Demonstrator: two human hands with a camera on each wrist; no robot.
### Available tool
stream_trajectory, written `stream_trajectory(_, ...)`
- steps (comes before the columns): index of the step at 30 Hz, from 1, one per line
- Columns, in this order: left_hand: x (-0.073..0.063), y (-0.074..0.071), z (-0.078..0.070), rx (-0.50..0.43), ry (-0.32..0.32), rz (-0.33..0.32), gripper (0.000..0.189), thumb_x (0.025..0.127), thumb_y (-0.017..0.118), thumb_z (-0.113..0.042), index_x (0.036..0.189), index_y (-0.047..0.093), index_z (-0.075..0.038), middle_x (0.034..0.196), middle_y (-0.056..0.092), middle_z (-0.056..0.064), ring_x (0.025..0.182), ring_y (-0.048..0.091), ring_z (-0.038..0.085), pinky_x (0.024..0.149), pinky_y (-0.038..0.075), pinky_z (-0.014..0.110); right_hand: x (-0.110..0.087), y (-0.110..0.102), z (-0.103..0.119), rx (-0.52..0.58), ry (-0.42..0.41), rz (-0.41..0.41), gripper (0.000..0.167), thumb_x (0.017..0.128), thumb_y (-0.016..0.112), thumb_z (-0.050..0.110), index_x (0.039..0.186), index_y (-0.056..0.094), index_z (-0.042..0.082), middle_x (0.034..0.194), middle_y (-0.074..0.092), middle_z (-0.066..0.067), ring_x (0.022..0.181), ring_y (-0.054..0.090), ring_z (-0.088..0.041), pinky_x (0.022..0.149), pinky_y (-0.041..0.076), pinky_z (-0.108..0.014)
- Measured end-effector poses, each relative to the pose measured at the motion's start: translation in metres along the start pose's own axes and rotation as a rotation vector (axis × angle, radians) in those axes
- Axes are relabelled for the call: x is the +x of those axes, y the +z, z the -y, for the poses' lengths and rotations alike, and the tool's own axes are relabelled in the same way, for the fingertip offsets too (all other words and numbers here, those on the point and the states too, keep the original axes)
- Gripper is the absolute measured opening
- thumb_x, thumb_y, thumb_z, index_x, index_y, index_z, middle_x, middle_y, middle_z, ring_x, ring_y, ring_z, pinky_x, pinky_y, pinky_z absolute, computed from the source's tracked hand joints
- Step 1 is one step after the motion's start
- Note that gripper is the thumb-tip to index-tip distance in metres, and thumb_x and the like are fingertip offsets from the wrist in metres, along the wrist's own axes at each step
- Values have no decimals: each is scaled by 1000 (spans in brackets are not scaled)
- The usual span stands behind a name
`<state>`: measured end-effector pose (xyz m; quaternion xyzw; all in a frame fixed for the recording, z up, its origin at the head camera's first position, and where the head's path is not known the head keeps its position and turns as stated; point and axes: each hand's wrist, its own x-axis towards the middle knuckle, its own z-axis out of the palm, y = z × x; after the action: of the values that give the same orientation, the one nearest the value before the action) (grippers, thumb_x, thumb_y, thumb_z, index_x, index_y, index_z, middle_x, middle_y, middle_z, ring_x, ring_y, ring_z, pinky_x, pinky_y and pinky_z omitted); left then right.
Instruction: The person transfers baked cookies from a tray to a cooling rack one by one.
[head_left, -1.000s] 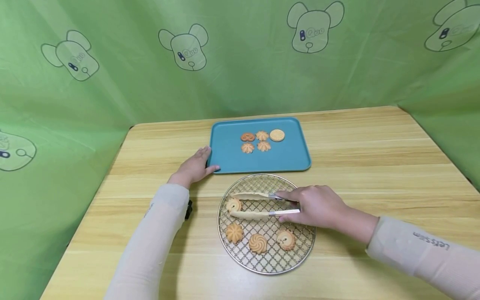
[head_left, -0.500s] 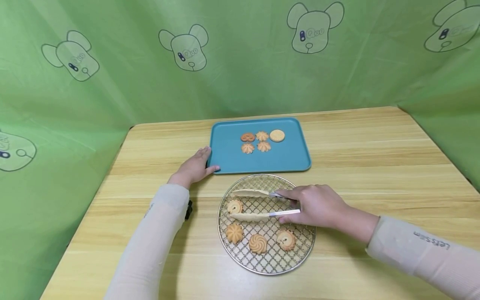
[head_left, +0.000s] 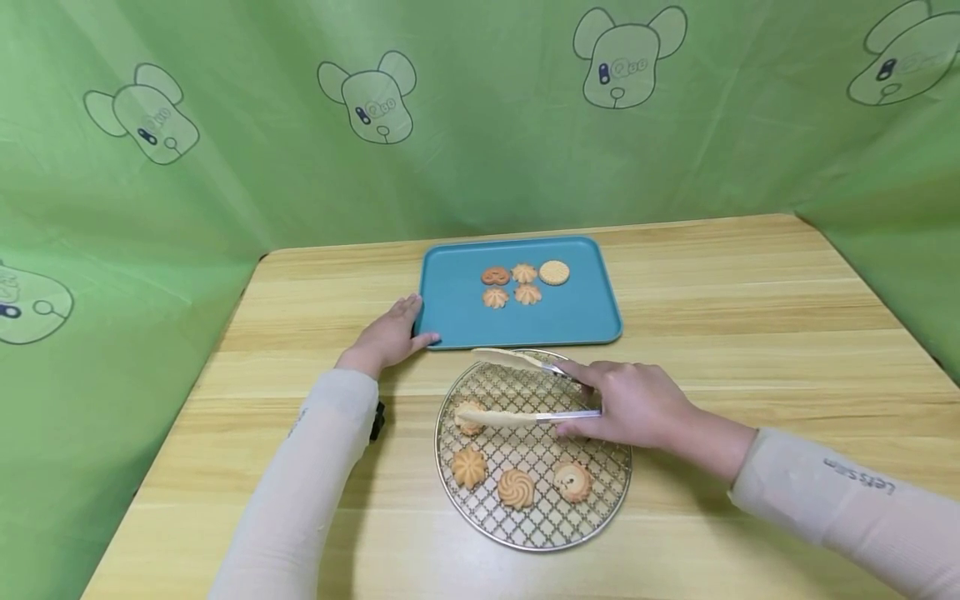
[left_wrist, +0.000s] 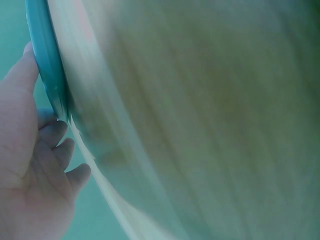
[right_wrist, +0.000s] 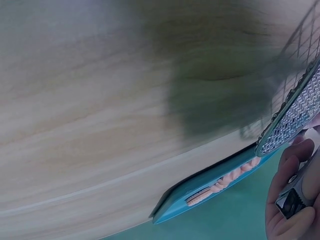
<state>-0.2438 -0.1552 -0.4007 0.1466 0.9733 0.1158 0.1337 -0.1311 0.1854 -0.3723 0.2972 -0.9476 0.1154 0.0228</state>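
In the head view my right hand (head_left: 633,408) grips a pair of tongs (head_left: 506,419) with metal arms and long beige tips. The tips stand apart with nothing between them, over the round wire cooling rack (head_left: 536,548). The nearer tip overlaps a round cookie (head_left: 468,427) at the rack's left, and the farther tip reaches beyond the rack's back rim. My left hand (head_left: 387,335) holds the front left corner of a blue tray (head_left: 525,331), thumb over the rim and fingers along the side. In the left wrist view its fingertips (left_wrist: 77,175) curl by the tray's edge.
Three more cookies lie on the rack: a flower-shaped one (head_left: 468,467), a swirled one (head_left: 516,487) and a round one (head_left: 573,481). Several cookies sit on the tray, including a pretzel-shaped one (head_left: 495,275). A green curtain (head_left: 480,167) surrounds the wooden table (head_left: 750,333).
The tongs' tips have spread wider and moved away from the left cookie, the farther one toward the tray. The cookie stays on the rack. My left hand has not moved.
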Motion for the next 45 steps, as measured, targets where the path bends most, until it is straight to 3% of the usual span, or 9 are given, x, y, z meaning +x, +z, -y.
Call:
stream_trajectory(15,0,2,0,-4,0,-5,83,96,47,-52,152,12,-2,158,8,11,144,7,27,116,12,39,11,-2,-14,35,151,18,103,68,67,74,144,43,7,80,59,0,46,40,-10,37,36,-26)
stream_trajectory(22,-1,1,-1,-7,9,-5,82,96,47,-51,152,11,-1,158,8,12,144,8,28,116,12,40,17,-3,-23,55,198,25,106,69,67,73,145,38,5,86,62,-3,51,45,-11,40,39,-26)
stream_trajectory(29,-1,1,0,-6,10,-7,83,96,46,-51,152,11,-1,158,8,12,143,8,29,116,13,40,23,-2,-32,57,248,12,109,68,66,74,144,39,1,67,49,-1,53,44,-15,37,37,-27)
stream_trajectory(33,0,1,0,-7,8,-7,83,96,46,-52,152,11,-1,158,8,12,144,8,28,116,12,40,26,-3,-37,57,279,13,109,68,66,75,145,38,2,64,46,-2,53,44,-16,36,35,-28)
stream_trajectory(45,1,2,1,-5,0,-3,84,95,46,-53,152,10,-3,158,7,10,144,7,26,116,11,38,32,-7,-47,34,357,43,115,68,58,81,146,35,0,88,62,-16,65,56,-23,39,40,-31)
